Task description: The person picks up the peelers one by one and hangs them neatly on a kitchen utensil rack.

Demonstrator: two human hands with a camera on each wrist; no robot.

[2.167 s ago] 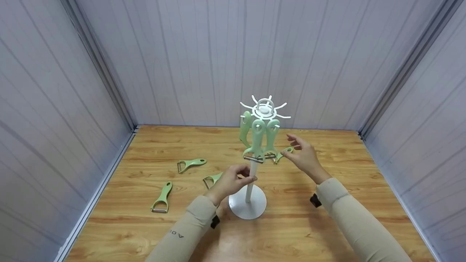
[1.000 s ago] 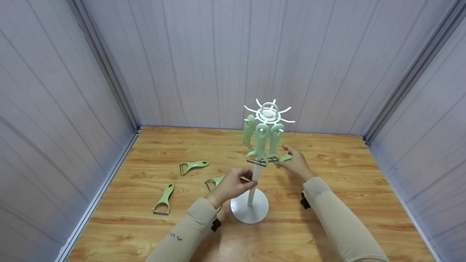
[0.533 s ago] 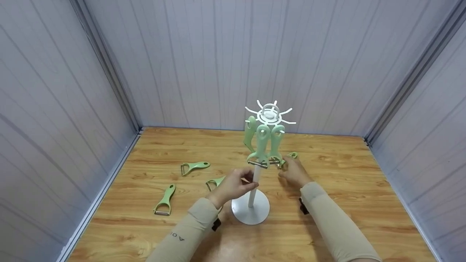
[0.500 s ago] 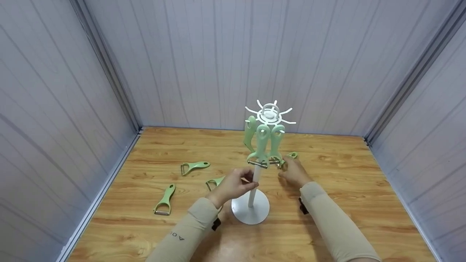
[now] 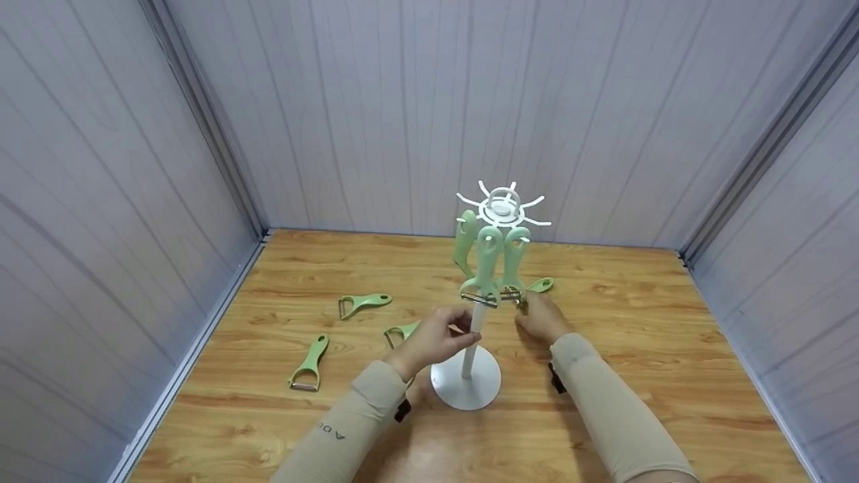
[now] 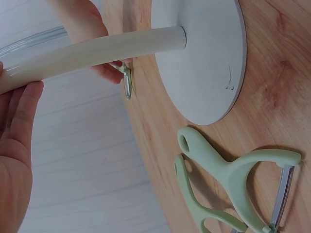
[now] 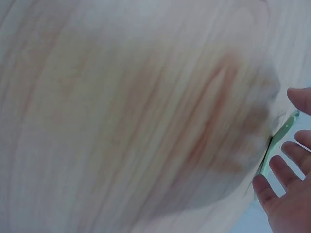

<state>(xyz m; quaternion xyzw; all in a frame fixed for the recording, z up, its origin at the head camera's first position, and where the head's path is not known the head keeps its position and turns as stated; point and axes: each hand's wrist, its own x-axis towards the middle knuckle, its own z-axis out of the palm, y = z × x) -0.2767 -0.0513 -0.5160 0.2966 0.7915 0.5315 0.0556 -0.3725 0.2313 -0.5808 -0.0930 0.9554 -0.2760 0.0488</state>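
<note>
My left hand [image 5: 439, 339] holds the white pole [image 6: 97, 51] of a hanging rack between thumb and fingers. Three green peelers hang from the rack's hooks, one of them the front peeler [image 5: 488, 258]. Behind the pole on the right, my right hand [image 5: 543, 316] pinches the head end of another green peeler [image 5: 540, 285] at the table; its handle points away to the right. The left wrist view shows that peeler's blade [image 6: 128, 82] beside the fingertips. In the right wrist view, the thumb and loosely spread fingers lie around the peeler [image 7: 284, 127].
The rack's round white base [image 5: 466, 396] stands on the wooden table [image 5: 637, 402]. Left of it lie a peeler [image 5: 366, 302], another peeler [image 5: 310, 362], and two overlapping ones nearer the base, including a large-looking peeler [image 6: 228, 170]. Pale panel walls [image 5: 429, 121] surround the table.
My right hand has come down and leftward onto the peeler behind the rack, and that peeler's handle has turned slightly. My left hand has kept its hold on the pole.
</note>
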